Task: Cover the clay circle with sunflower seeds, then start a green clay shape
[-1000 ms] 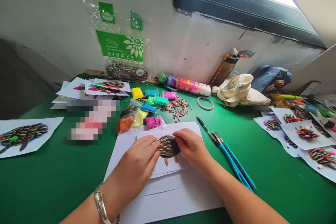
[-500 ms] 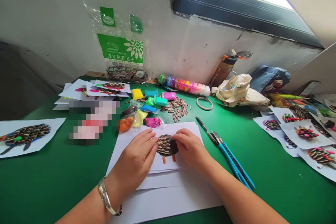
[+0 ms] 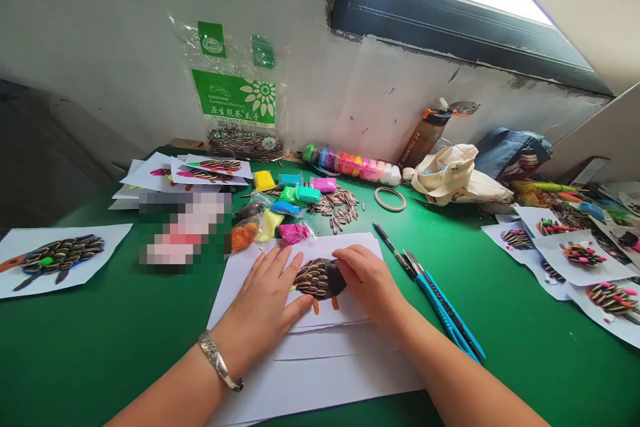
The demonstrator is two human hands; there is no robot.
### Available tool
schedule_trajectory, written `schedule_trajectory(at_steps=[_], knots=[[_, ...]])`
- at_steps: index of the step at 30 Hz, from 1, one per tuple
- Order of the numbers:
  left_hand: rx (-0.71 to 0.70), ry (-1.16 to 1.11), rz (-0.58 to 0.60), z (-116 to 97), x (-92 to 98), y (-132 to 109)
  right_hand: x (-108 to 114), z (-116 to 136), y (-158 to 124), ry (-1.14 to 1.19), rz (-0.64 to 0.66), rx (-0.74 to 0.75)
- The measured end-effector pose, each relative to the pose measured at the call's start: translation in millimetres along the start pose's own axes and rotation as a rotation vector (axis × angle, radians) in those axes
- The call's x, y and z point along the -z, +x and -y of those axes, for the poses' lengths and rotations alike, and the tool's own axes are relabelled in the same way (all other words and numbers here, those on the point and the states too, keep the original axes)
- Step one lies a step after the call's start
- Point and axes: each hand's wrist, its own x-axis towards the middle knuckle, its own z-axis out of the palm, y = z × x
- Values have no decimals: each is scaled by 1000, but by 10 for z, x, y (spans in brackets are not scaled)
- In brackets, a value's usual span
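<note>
A dark brown clay shape (image 3: 320,278) covered with rows of sunflower seeds lies on a stack of white paper sheets (image 3: 325,360) on the green table. My left hand (image 3: 267,297) rests flat on the paper just left of it, fingers stretched out and slightly spread. My right hand (image 3: 367,280) has its fingers curled down, pressing on the right end of the clay shape. Two small orange clay bits stick out below the shape.
Loose sunflower seeds (image 3: 337,203) and packets of coloured clay (image 3: 293,195) lie behind the paper. A pen and blue utility knives (image 3: 443,310) lie to the right. Finished seed pictures (image 3: 583,257) sit at right and left (image 3: 55,257). A seed bag (image 3: 240,113) leans on the wall.
My left hand has pulled back from the seed shape and flattened, with its fingers now spread on the paper. My right hand stays on the shape's right end.
</note>
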Motion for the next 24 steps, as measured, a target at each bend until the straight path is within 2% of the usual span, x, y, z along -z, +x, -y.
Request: schedule_trajectory(at_steps=[7,11,16,24], knots=[[27,32,2,-82,79,-1,20,43,3,73,-6,-58],[-4,52,11,-128,120,18,21,65,12,69,0,-78],[-54,12,71,-145,100,24,-19,59,37,65,17,-91],[-50,-21,103,-164,74,30,-41,72,45,-23,84,-52]])
